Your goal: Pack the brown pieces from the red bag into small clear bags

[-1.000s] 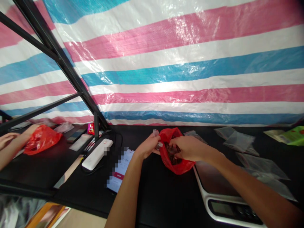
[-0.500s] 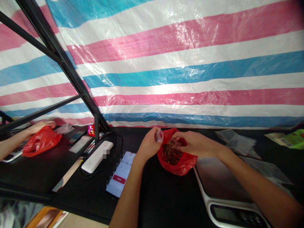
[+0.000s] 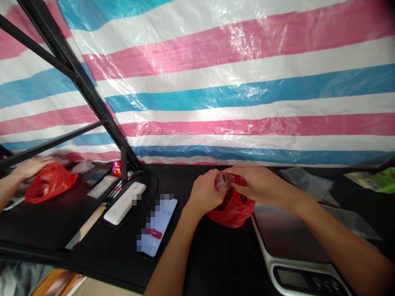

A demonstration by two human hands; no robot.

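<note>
A small clear plastic bag (image 3: 221, 181) is held in my left hand (image 3: 206, 190), its mouth turned toward the right. My right hand (image 3: 247, 179) meets it there, the thumb and fingers pinched together at the bag's opening. What those fingers hold is hidden. Both hands are just over an open red plastic bag (image 3: 235, 216), which holds dark reddish-brown dried bits (image 3: 227, 199); my hands cover much of its mouth.
A kitchen scale (image 3: 286, 236) stands under my right forearm. Clear bags (image 3: 308, 185) and a green packet (image 3: 382, 181) lie to the right. Leftward are a phone (image 3: 159, 230), a white power bank (image 3: 125, 203), a black frame post (image 3: 124, 162) and another person's hand (image 3: 33, 166) by a second red bag (image 3: 51, 185).
My right hand has come up out of the red bag to the clear bag's mouth. My left hand has moved right with the clear bag, over the red one.
</note>
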